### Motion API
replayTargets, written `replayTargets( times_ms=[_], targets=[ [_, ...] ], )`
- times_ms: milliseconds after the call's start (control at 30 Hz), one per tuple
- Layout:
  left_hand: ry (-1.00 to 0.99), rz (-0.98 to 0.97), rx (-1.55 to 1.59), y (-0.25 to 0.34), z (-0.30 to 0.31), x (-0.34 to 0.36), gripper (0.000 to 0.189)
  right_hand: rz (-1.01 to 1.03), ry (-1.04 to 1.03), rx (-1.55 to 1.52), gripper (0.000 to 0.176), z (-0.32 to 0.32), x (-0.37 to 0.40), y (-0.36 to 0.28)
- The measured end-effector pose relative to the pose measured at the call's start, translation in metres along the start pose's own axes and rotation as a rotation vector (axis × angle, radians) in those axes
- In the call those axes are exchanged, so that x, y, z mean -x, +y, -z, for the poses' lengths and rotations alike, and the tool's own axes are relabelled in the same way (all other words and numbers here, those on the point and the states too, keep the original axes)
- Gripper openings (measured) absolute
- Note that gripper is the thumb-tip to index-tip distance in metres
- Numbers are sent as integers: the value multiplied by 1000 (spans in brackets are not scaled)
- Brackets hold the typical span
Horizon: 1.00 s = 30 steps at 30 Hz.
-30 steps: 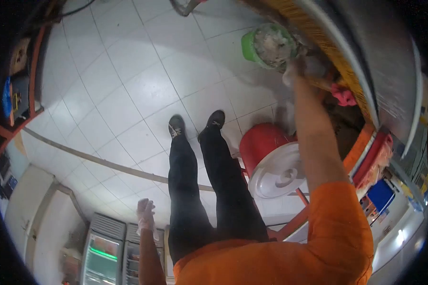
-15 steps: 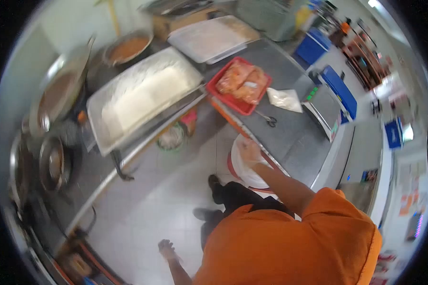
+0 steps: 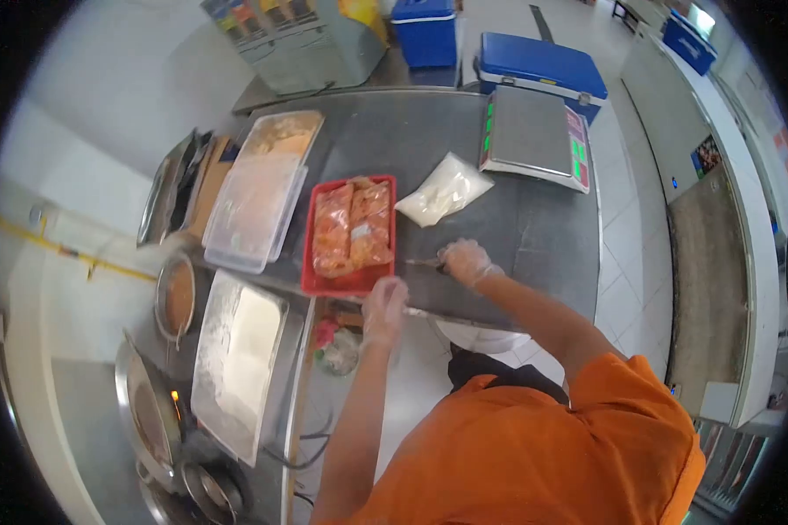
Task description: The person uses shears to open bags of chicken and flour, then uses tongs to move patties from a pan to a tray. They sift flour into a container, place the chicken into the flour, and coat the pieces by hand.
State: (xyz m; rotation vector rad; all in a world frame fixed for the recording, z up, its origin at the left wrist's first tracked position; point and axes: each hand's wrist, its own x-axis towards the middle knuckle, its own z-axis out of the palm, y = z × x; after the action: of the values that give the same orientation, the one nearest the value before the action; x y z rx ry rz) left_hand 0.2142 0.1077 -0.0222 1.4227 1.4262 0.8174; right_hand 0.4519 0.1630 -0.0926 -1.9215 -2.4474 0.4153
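Clear plastic gloves cover both of my hands. My right hand [image 3: 467,262] is closed around the handles of a pair of scissors [image 3: 424,262], its blades pointing left over the grey metal table [image 3: 534,262]. By the front right corner of a red plastic tray [image 3: 308,258], my left hand [image 3: 385,311] is held with its fingers loosely extended and nothing visible in them. Two clear bags of orange-coated raw meat [image 3: 352,227] lie side by side in the tray. A bag of white powder [image 3: 445,190] rests flat just beyond the scissors.
A digital scale [image 3: 527,131] stands at the back right, before a blue cooler [image 3: 543,66]. Lidded plastic containers [image 3: 249,210] sit left of the tray. A tub of white flour [image 3: 245,350] and several pans [image 3: 149,402] are at lower left; a flame shows beside one pan.
The view has turned toward the table. My right hand has risen from the white bucket and taken the scissors. My left hand has come up from my side to the tray's corner.
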Motion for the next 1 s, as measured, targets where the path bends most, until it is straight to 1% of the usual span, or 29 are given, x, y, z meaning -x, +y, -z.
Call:
replayTargets(
  times_ms=[33, 100, 133, 200, 233, 267, 300, 333, 400, 433, 467, 500, 533, 567, 600, 633, 667, 700, 733, 800, 833, 900, 933, 967, 1000],
  targets=[
    [-58, 58, 94, 15, -21, -37, 33, -23, 3, -1, 15, 7, 5, 1],
    [-65, 320, 107, 29, -62, -106, 38, -115, -101, -52, 22, 24, 29, -4],
    [-84, 318, 109, 24, -80, -134, 38, -135, -103, -49, 22, 22, 38, 3],
    [183, -13, -714, 17, -110, -176, 34, -230, -112, -150, 28, 15, 61, 22],
    [164, -25, -703, 15, -118, -186, 34, -253, -112, -142, 28, 10, 75, 30],
    [195, -232, -766, 16, -121, -195, 33, -380, -34, -314, 29, 0, 88, 42],
    [198, -344, -787, 17, -126, -204, 32, -507, 50, -489, 29, -3, 98, 52],
    [202, -456, -811, 18, -130, -213, 32, -536, 54, -486, 29, -8, 108, 63],
    [248, -526, -904, 2, -138, -225, 24, -665, 113, -1123, 30, -8, 124, 68],
    [182, -538, -901, -4, -140, -237, 18, -684, 117, -1126, 30, -5, 130, 65],
    [170, -550, -896, -3, -136, -239, 18, -638, 81, -1325, 28, 11, 133, 60],
    [136, -548, -815, 1, -133, -242, 16, -580, 51, -1518, 26, 26, 133, 56],
    [102, -544, -735, 4, -130, -245, 15, -587, 69, -1515, 26, 35, 128, 48],
    [96, -554, -725, 4, -125, -245, 15, -590, 87, -1611, 21, 44, 120, 38],
    [42, -699, -690, 1, -118, -243, 13, -589, 101, -1707, 17, 53, 113, 30],
    [-12, -843, -654, -1, -114, -241, 11, -593, 112, -1705, 17, 64, 108, 26],
    [-23, -846, -656, -2, -111, -233, 11, -611, 55, -1775, 13, 73, 102, 21],
    [-90, -804, -576, -2, -106, -221, 10, -630, -8, -1851, 10, 77, 100, 15],
    [-152, -757, -498, -2, -101, -209, 10, -636, -12, -1864, 10, 68, 95, 14],
    [-184, -762, -461, 0, -93, -189, 11, -587, -115, -1933, 14, 49, 82, 14],
    [-210, -772, -417, 2, -90, -181, 13, -586, -117, -1939, 14, 44, 80, 12],
    [-234, -758, -437, 5, -85, -168, 16, -545, -142, -1965, 20, 42, 76, 8],
    [-257, -743, -453, 7, -83, -162, 18, -546, -143, -1971, 20, 37, 75, 6],
    [-266, -697, -430, 7, -84, -159, 20, -506, -126, -2052, 23, 28, 76, 5],
    [-270, -696, -433, 7, -83, -157, 20, -464, -106, -2131, 27, 19, 76, 4]
  ],
)
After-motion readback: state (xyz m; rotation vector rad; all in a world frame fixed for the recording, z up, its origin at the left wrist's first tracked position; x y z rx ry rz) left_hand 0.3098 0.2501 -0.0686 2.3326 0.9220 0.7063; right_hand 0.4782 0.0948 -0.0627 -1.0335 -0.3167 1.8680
